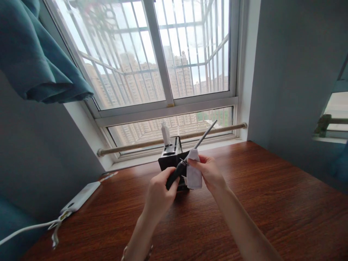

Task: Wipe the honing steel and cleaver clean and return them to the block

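My left hand point(160, 190) is closed round the black handle of a sharpening steel point(203, 136), whose thin metal rod slants up to the right. My right hand point(208, 170) pinches a white cloth point(193, 174) against the rod just above the handle. Both hands hover over a brown wooden table point(258, 203). Right behind them stands a black knife block point(171, 154) with a white-handled item point(165, 133) sticking up from it.
A white power strip point(81, 196) with a white cable point(27, 228) lies at the table's left edge. A wooden rail point(136, 144) runs along the window sill. A teal curtain point(35, 61) hangs at upper left. Grey walls close in on both sides.
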`<action>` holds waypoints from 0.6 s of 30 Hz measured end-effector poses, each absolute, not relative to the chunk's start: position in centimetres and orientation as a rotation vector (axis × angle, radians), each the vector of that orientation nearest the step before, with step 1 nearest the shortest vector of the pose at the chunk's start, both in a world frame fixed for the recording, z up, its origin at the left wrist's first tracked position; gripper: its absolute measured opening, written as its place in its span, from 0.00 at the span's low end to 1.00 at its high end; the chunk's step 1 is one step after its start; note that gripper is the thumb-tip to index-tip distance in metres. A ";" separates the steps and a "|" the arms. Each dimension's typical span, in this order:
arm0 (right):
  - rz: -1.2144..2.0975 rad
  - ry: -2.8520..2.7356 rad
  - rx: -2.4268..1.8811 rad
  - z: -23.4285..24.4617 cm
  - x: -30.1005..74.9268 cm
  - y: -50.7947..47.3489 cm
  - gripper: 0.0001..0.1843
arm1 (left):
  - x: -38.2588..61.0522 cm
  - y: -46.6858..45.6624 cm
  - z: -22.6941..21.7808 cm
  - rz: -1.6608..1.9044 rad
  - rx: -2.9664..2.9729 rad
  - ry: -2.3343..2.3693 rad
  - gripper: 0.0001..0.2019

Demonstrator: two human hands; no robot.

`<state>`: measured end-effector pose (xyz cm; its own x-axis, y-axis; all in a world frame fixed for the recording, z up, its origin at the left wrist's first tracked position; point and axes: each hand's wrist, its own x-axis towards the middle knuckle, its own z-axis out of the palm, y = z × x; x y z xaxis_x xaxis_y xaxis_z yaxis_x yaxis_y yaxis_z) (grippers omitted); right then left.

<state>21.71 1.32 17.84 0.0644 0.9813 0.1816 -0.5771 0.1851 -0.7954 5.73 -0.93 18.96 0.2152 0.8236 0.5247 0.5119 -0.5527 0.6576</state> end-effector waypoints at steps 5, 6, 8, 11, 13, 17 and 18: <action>1.354 -0.791 -0.611 17.8 22.1 1.6 0.18 | 5.9 -0.9 18.9 1.351 2.241 1.222 0.13; 1.360 -0.767 -0.607 17.8 22.2 1.6 0.18 | 6.0 -0.9 18.9 1.318 2.264 1.229 0.13; 1.353 -0.716 -0.599 17.8 22.6 1.8 0.18 | 6.0 -0.9 19.0 1.228 2.294 1.234 0.12; 1.304 -0.653 -0.592 17.8 23.8 2.3 0.16 | 5.8 -1.1 19.3 1.099 2.275 1.183 0.10; 1.255 -0.613 -0.591 17.9 24.9 2.6 0.15 | 5.4 -1.2 19.7 1.028 2.277 1.160 0.09; 1.125 -0.536 -0.583 17.8 28.0 3.1 0.12 | 4.4 -0.9 20.1 0.912 2.345 1.143 0.09; 1.088 -0.522 -0.581 17.7 28.8 3.2 0.11 | 4.1 -0.8 20.1 0.880 2.373 1.141 0.10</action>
<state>28.75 3.22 17.69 0.3743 0.9210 0.1081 -0.6605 0.3467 -0.6660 4.10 -0.79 20.09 0.4790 0.7927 0.3770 0.5660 -0.6072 0.5576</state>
